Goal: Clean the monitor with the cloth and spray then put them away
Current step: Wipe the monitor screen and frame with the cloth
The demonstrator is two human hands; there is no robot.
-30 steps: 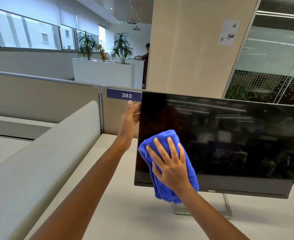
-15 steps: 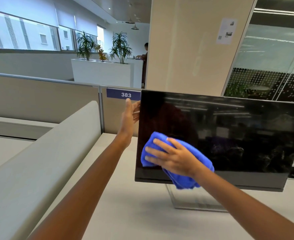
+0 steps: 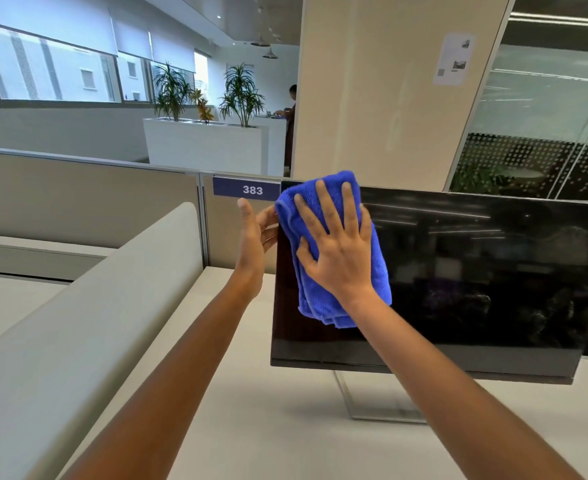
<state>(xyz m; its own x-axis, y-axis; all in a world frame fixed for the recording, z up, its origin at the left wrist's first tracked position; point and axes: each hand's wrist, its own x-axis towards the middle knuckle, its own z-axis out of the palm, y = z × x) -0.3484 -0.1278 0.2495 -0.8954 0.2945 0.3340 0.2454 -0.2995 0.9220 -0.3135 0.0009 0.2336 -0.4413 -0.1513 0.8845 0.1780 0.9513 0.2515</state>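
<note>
Well left of the left hand (image 3: 254, 237): a rounded beige divider (image 3: 78, 306), meeting a partition (image 3: 78, 195) at its far end. Far behind: a white planter (image 3: 202, 143) with palms. Just above the thumb of that hand: a blue label (image 3: 247, 190) reading 383. Left hand itself: raised, thumb up, fingers near straight and laid against the left edge of the monitor (image 3: 476, 278), tips hidden behind it. Just right of it: the blue cloth (image 3: 315, 303), folded, pressed on the top left corner of the screen, top fold poking over the upper edge. On the cloth: right hand (image 3: 341, 251), flat, fingers spread wide, pushing rather than gripping. Right of that hand: dark screen, full of reflections. Below the right wrist: a silver stand (image 3: 382, 407) on a pale desk (image 3: 251, 427). Behind and above the hand: a cream pillar (image 3: 372, 98), with a paper (image 3: 453, 58) stuck on it.
</note>
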